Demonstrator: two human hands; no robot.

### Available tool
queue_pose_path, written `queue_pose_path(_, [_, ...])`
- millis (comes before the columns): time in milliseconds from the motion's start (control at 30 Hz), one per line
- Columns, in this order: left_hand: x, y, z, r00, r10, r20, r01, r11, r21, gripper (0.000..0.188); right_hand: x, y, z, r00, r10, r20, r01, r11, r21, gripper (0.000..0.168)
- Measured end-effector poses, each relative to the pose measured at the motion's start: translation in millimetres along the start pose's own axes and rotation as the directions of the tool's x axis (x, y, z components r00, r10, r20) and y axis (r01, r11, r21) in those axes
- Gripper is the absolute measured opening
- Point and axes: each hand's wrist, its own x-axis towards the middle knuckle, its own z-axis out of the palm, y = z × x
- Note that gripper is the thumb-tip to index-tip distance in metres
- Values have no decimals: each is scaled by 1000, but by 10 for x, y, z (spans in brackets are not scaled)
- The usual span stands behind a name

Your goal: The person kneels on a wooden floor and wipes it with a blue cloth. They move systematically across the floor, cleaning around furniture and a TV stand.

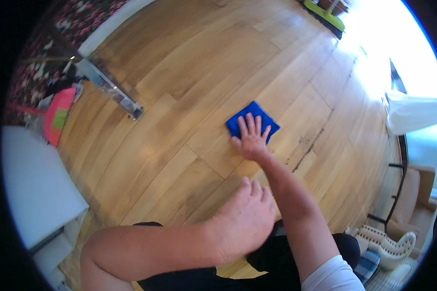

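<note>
My right hand [252, 140] lies flat, palm down, on a folded blue cloth [254, 107] on the wood-plank floor [167, 160]. Its fingers are spread across the cloth, and the thumb reaches past the cloth's left edge. Closer to me, my left hand [245, 218] hangs in front of my knees with its back towards me. The fingers bend away and down, so the palm and anything in it are hidden. A dark seam [309, 147] runs through the floor to the right of the cloth.
A clear-sided panel end [120, 96] juts in at upper left, near a pink dustpan [60, 116]. A white cabinet [43, 185] stands at left. A green broom [326, 16] is at the far end. At right are a white bag [411, 112] and a studded armchair [384, 238].
</note>
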Motion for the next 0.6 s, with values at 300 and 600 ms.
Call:
queue_pose_path(300, [-740,400,-105,992,-121,40,123,990,-65,50,-123,-710,145,971,-90,-222,83,996,-38,85])
queue_pose_path(600, [-291,625,57,998,-13,54,17,996,-84,49,-2242,-1554,1114,589,-804,-83,646,530,-549,69])
